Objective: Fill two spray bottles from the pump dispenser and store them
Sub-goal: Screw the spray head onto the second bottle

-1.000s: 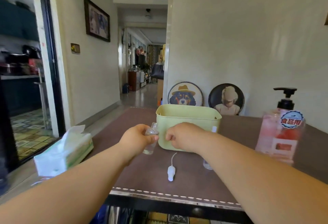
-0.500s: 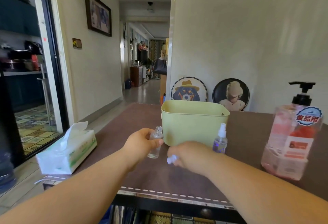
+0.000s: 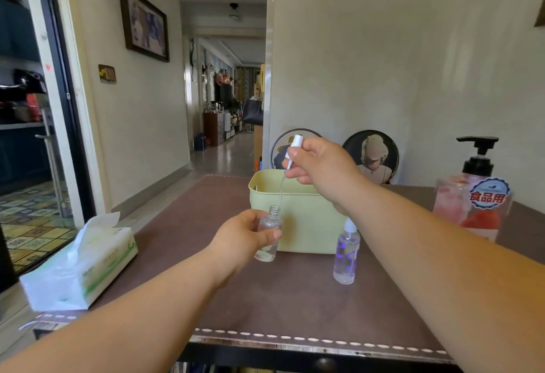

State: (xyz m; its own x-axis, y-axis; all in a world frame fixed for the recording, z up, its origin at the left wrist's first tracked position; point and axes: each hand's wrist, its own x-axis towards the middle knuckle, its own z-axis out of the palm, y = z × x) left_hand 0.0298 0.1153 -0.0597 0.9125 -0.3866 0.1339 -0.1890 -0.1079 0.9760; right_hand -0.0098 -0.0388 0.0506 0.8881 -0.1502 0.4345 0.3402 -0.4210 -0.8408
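- Your left hand (image 3: 241, 239) is wrapped round the open bottle (image 3: 267, 235), thumb across its front, holding it upright and lifted just clear of the table (image 3: 295, 301), in front of the bin's left corner.
- Your right hand (image 3: 321, 163) pinches the white spray head (image 3: 292, 151) between thumb and fingertips, above the bin's rim. Its thin tube (image 3: 281, 188) hangs down, the tip just above and slightly right of the bottle's open neck, not yet inside.
- The capped bottle (image 3: 346, 251) stands on the table just right of the open one, close to the bin's front right corner and under your right forearm. It carries clear liquid with a purple label.
- The green bin (image 3: 306, 225) sits mid-table, its open top facing up, behind both bottles.
- The pump dispenser (image 3: 474, 195) stands near the table's right edge, well apart from your hands, nozzle pointing left.
- The tissue box (image 3: 85, 260) lies at the table's left edge, its near corner over the front left corner.
- The table between the bottles and the stitched front edge is bare, as is the strip between the tissue box and your left hand.
- Two round pictures (image 3: 371, 154) lean on the wall at the far edge, behind the bin.
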